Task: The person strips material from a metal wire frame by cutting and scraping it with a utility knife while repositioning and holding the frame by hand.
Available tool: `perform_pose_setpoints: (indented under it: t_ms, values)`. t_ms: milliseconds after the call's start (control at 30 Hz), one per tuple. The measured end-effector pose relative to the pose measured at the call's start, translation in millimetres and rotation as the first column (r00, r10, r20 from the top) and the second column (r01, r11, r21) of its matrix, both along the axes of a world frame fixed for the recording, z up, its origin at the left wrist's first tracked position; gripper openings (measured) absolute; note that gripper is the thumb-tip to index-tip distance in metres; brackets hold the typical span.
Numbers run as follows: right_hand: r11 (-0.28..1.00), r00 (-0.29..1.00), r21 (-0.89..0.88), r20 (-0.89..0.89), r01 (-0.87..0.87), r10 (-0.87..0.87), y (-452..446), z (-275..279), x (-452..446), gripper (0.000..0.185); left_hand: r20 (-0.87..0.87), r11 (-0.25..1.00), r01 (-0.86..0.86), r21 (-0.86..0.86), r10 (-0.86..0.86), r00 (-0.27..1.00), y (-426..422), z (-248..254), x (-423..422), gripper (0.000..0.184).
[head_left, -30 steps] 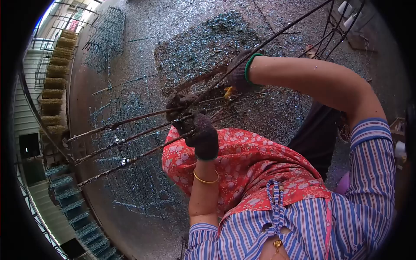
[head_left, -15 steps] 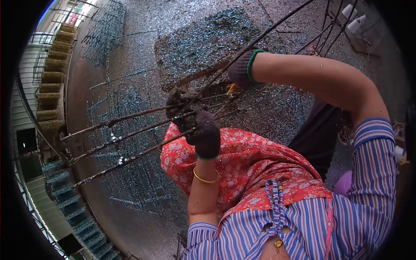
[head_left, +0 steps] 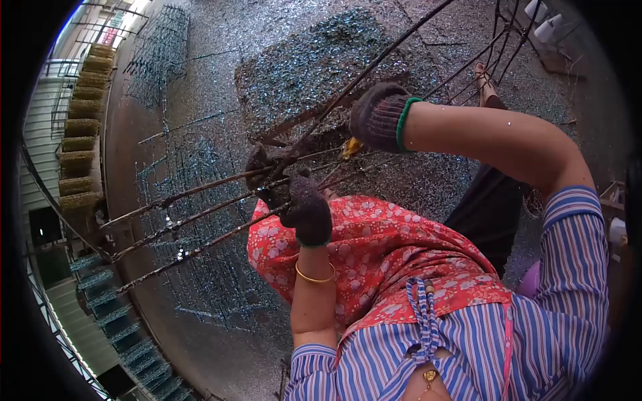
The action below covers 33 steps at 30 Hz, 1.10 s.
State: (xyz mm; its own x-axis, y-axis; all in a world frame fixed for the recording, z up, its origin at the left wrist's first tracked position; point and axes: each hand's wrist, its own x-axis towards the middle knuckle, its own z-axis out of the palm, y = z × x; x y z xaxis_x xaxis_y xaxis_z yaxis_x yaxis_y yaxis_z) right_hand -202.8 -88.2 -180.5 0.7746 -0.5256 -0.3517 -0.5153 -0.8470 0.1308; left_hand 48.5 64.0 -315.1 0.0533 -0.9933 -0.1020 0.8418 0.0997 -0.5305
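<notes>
My left hand (head_left: 306,206), in a dark glove with a gold bracelet at the wrist, is wrapped round the thin dark rods of a metal frame (head_left: 200,190). The rods stretch to the left, with shiny flecks on them. My right hand (head_left: 381,119), in a dark glove with a green cuff, is curled close to the frame's right part. A small yellow object (head_left: 352,148) shows just below its fingers; I cannot make out whether it is a tool handle. A long dark rod rises from beside my left hand to the upper right.
A glitter-covered slab (head_left: 314,67) lies on the floor ahead. Blue glittery frames (head_left: 214,247) lie on the left, with another stack (head_left: 160,53) farther up. Rows of gold bundles (head_left: 83,127) and blue ones (head_left: 120,327) line the left edge. White cones (head_left: 548,28) stand at upper right.
My right hand has shifted slightly down and turned, with more of its back showing. The long dark rod has tilted and moved left. My left hand keeps its grip and has moved slightly left.
</notes>
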Motion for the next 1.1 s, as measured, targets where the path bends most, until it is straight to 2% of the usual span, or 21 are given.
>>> perform_pose_setpoints:
  t_ms: [67, 133, 167, 233, 333, 400, 467, 600, 633, 667, 733, 800, 833, 867, 900, 933, 967, 1000, 1033, 1067, 1100]
  values:
    - [0.997, 0.995, 0.075, 0.101, -0.024, 0.016, 17.8, 47.1, -20.8, 0.028, 0.203, 0.997, -0.064, 0.044, 0.054, 0.978, -5.0, 3.3, -5.5, 0.032]
    - [0.944, 0.948, 0.259, 0.19, 0.203, -0.256, 41.6, 78.8, -33.5, 0.036, 0.405, 0.988, -0.14, 0.065, 0.102, 0.909, -3.4, 10.2, -10.0, 0.033]
    - [0.944, 0.948, 0.258, 0.191, 0.203, -0.256, 48.1, 68.2, -42.9, 0.036, 0.502, 0.982, -0.174, 0.071, 0.116, 0.857, 1.0, 13.8, -13.9, 0.034]
    - [0.835, 0.853, 0.473, 0.274, 0.283, -0.444, 64.5, 29.6, -65.2, 0.032, 0.679, 0.97, -0.231, 0.079, 0.117, 0.725, 2.7, 21.2, -18.9, 0.035]
    - [0.724, 0.791, 0.586, 0.216, 0.364, -0.572, 84.8, 7.1, -76.7, 0.032, 0.881, 0.945, -0.32, 0.058, 0.102, 0.461, -4.5, 33.3, -26.2, 0.037]
    - [0.67, 0.749, 0.632, 0.206, 0.389, -0.63, 94.8, -2.4, -73.5, 0.032, 0.965, 0.927, -0.375, 0.018, 0.082, 0.25, -2.5, 41.9, -32.7, 0.038]
    - [0.596, 0.607, 0.666, 0.262, 0.449, -0.75, 104.3, -10.2, -68.8, 0.031, 0.999, 0.911, -0.411, -0.03, 0.045, 0.028, 1.5, 49.7, -39.2, 0.039]
    - [0.626, 0.514, 0.675, 0.404, 0.391, -0.757, 107.9, 2.6, -59.3, 0.028, 0.921, 0.878, -0.454, -0.15, -0.042, -0.386, 1.3, 61.4, -55.2, 0.042]
    - [0.404, 0.449, 0.818, 0.206, 0.408, -0.87, 105.2, 20.8, -56.1, 0.027, 0.922, 0.877, -0.456, -0.152, -0.04, -0.384, 2.3, 62.6, -54.3, 0.042]
    - [0.154, 0.385, 0.901, -0.016, 0.406, -0.923, 103.2, 32.9, -54.3, 0.025, 0.985, 0.944, -0.312, -0.107, 0.058, -0.162, 4.4, 63.5, -52.9, 0.041]
    - [0.078, 0.37, 0.927, -0.068, 0.366, -0.927, 101.1, 39.2, -52.3, 0.025, 0.938, 0.991, 0.006, -0.135, 0.126, 0.324, 9.6, 64.9, -49.6, 0.041]
    - [0.0, 0.356, 0.948, -0.12, 0.319, -0.927, 100.5, 39.1, -48.6, 0.025, 0.691, 0.911, 0.28, -0.302, 0.007, 0.723, 13.1, 68.2, -44.5, 0.042]
    - [-0.059, 0.368, 0.966, -0.152, 0.251, -0.917, 100.4, 35.6, -49.5, 0.025, 0.692, 0.912, 0.276, -0.305, 0.013, 0.722, 7.7, 86.4, -57.8, 0.042]
    - [-0.119, 0.38, 0.976, -0.182, 0.183, -0.907, 100.0, 32.2, -49.1, 0.025, 0.974, 0.974, -0.068, -0.215, 0.219, 0.055, -2.9, 118.8, -83.6, 0.044]
    - [-0.115, 0.38, 0.976, -0.178, 0.183, -0.908, 98.4, 28.6, -47.2, 0.025, 0.766, 0.854, -0.376, -0.36, 0.04, -0.642, -9.9, 138.4, -97.2, 0.048]
    - [-0.13, 0.408, 0.972, -0.202, 0.197, -0.891, 96.0, 24.1, -45.9, 0.023, 0.656, 0.849, -0.316, -0.422, 0.045, -0.753, -9.9, 141.2, -93.9, 0.056]
    - [-0.146, 0.437, 0.966, -0.227, 0.211, -0.87, 93.8, 22.5, -44.4, 0.023, 0.659, 0.847, -0.324, -0.422, 0.041, -0.751, -5.4, 130.5, -88.5, 0.056]
    - [-0.142, 0.443, 0.966, -0.226, 0.214, -0.867, 90.1, 24.9, -42.6, 0.023, 0.821, 0.874, -0.376, -0.307, 0.043, -0.569, 0.2, 109.6, -79.3, 0.055]
    - [-0.246, 0.454, 0.948, -0.313, 0.2, -0.834, 84.9, 29.3, -40.3, 0.021, 0.934, 0.898, -0.399, -0.187, 0.036, -0.356, 1.5, 100.0, -73.3, 0.054]
    - [-0.351, 0.466, 0.917, -0.397, 0.188, -0.79, 80.0, 31.4, -37.7, 0.02, 0.933, 0.894, -0.406, -0.189, 0.035, -0.357, 3.0, 91.6, -68.8, 0.054]
    - [-0.35, 0.469, 0.918, -0.397, 0.189, -0.789, 75.7, 30.3, -33.0, 0.02, 0.963, 0.902, -0.403, -0.156, 0.048, -0.265, 2.6, 88.9, -66.8, 0.048]
